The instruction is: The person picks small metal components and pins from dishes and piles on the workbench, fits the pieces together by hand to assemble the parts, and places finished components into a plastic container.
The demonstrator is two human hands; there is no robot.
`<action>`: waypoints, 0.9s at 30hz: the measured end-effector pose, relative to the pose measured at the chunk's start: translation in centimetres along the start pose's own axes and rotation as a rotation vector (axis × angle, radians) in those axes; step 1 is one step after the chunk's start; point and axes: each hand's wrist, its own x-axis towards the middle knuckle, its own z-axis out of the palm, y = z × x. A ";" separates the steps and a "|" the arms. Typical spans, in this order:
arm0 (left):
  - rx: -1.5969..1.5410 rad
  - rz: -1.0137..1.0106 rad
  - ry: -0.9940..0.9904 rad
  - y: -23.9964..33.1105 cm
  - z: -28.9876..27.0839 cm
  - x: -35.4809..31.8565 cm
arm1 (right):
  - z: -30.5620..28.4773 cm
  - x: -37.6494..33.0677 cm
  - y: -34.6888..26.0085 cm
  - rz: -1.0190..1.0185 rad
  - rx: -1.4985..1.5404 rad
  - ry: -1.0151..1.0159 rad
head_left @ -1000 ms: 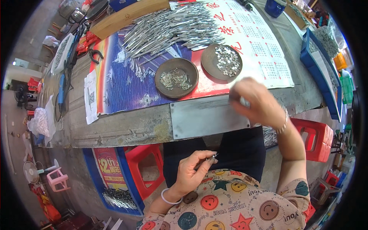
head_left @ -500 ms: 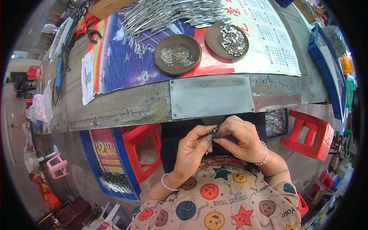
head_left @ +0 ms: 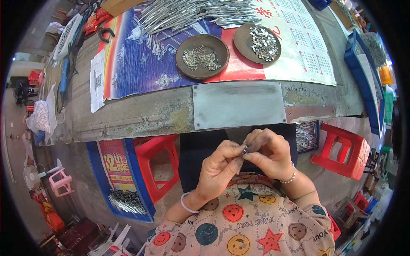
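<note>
My left hand (head_left: pixel 220 166) and my right hand (head_left: pixel 267 153) meet over my lap, just below the bench edge. Their fingertips pinch one small shiny metal piece (head_left: pixel 246 149) between them. On the bench above stand two round brown dishes: the left dish (head_left: pixel 202 56) holds thin metal pins, the right dish (head_left: pixel 257 42) holds small shiny metal bits. A heap of long silver metal strips (head_left: pixel 192 15) lies behind the dishes on a printed sheet (head_left: pixel 141 64).
A grey metal plate (head_left: pixel 238 104) is fixed at the bench's front edge. Red plastic stools stand at the left (head_left: pixel 156 166) and right (head_left: pixel 341 151). A blue tray with more metal strips (head_left: pixel 126 198) lies on the floor. A blue bin (head_left: pixel 363 77) sits at the right.
A second ago my right hand was up at the bench edge while my left held a piece at my lap. The right hand came down, and both hands now pinch the piece together.
</note>
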 end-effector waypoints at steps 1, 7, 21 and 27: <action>0.000 0.005 0.005 0.2 0.1 -0.1 | 0.0 0.0 0.3 0.065 0.185 0.001; 0.080 0.067 -0.051 1.4 0.9 -0.5 | 0.0 0.2 0.5 0.285 0.661 -0.127; 0.581 0.443 0.162 1.5 2.2 -0.2 | 3.4 0.0 -0.9 -0.292 -0.211 0.235; 0.525 0.400 0.136 1.3 2.5 -0.4 | 2.9 0.2 -0.4 -0.424 -0.495 0.183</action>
